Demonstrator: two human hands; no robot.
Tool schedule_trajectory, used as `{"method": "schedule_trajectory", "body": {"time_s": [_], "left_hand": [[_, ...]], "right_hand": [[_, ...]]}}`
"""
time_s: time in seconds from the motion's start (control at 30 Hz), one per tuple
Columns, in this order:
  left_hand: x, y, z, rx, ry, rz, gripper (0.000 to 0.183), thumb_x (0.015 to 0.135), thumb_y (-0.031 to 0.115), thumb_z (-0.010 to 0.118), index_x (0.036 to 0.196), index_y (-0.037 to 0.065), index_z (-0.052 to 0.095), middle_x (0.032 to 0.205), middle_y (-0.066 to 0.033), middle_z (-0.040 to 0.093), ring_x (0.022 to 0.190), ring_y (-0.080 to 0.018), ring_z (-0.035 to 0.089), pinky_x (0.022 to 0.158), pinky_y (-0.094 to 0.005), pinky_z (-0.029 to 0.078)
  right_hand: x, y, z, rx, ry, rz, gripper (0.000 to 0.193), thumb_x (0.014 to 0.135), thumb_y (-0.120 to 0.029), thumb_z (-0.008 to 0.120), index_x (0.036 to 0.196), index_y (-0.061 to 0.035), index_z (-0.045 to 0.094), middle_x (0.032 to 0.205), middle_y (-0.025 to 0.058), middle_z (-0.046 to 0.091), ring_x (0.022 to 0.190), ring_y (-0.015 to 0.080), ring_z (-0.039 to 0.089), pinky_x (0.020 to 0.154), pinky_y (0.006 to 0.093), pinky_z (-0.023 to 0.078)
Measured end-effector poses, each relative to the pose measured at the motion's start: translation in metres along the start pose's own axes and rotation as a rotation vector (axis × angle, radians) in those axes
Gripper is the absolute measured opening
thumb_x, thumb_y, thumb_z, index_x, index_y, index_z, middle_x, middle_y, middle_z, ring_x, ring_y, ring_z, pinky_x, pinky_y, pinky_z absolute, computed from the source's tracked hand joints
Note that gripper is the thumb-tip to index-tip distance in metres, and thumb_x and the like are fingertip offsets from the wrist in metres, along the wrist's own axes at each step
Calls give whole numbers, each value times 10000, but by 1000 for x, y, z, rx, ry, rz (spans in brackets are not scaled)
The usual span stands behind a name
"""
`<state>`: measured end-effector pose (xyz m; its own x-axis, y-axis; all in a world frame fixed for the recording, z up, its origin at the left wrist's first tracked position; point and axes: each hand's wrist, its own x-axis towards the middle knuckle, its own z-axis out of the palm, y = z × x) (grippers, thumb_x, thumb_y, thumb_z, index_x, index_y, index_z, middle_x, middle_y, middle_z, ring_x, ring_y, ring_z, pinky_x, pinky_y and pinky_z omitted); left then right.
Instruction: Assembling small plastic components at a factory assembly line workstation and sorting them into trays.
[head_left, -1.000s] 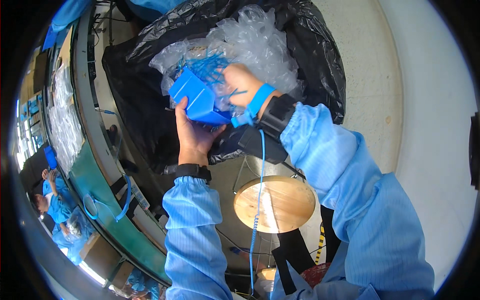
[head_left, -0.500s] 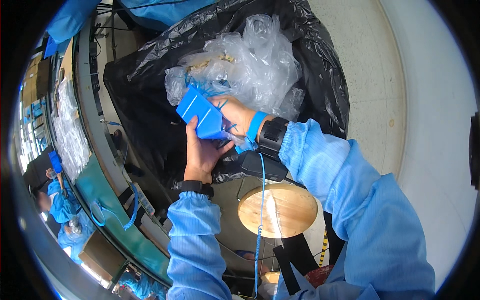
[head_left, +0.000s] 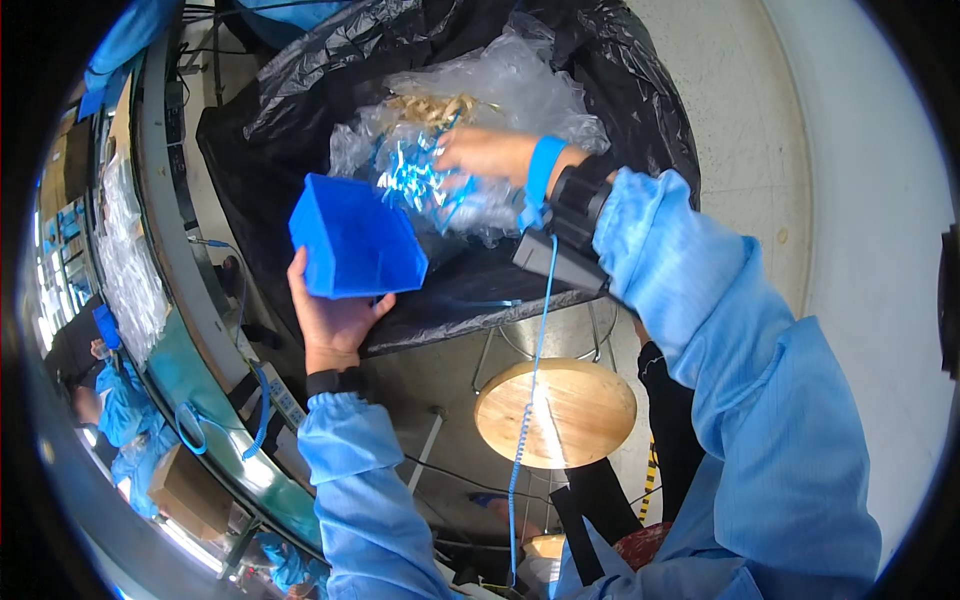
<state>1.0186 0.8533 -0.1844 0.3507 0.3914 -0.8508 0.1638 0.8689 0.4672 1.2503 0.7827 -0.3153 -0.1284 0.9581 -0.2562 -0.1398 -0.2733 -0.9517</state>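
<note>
My left hand holds a blue plastic bin from below, fingers and thumb around its near end. The bin is tilted, and the inside that shows has nothing in it. My right hand is over a heap of shiny blue strips, smeared by motion, so its grip cannot be made out. The strips lie on crumpled clear plastic film in a large black plastic bag spread wide. A blue wrist strap with a coiled cord is on my right wrist.
Under the bag's near edge stands a round wooden stool. To the left runs a green-topped workbench with a blue coiled cord. Beige strips lie among the film. Beyond the bench sits another person in blue, near a cardboard box.
The blue bin has swung left and turned its open side toward me. My right hand has left the bin and moved up and right, over the blue strips, more of which now show.
</note>
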Motion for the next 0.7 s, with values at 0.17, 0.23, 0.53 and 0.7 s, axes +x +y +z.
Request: {"method": "schedule_trajectory", "body": {"time_s": [0.17,0.23,0.53,0.7], "left_hand": [[-20,6,-23,-30,-48,42,772,723,658,474,1274,124,395,1211,-154,471,1020,-367,517,734,-529,492],[-25,5,-14,-66,-54,72,769,723,656,474,1272,123,396,1209,-153,473,1022,-368,516,731,-531,492],[-5,-1,-9,-69,-104,25,754,733,649,467,1275,129,405,1228,-139,470,1057,-360,488,779,-519,459],[1,-14,27,-88,5,81,788,703,631,510,1303,141,360,1292,-129,394,1160,-330,384,897,-531,353]], "right_hand": [[-13,-26,-4,414,453,166,140,826,-94,517,864,13,599,786,37,602,679,112,556,611,249,437],[-18,-44,-2,317,472,155,144,834,-98,526,884,20,592,793,42,606,710,120,570,631,253,445],[-13,-63,73,-15,361,-308,286,886,-257,529,937,23,551,881,135,618,824,228,588,722,336,450],[11,-48,83,45,467,-105,274,886,-233,493,976,24,526,930,201,600,884,336,571,772,372,433]]}}
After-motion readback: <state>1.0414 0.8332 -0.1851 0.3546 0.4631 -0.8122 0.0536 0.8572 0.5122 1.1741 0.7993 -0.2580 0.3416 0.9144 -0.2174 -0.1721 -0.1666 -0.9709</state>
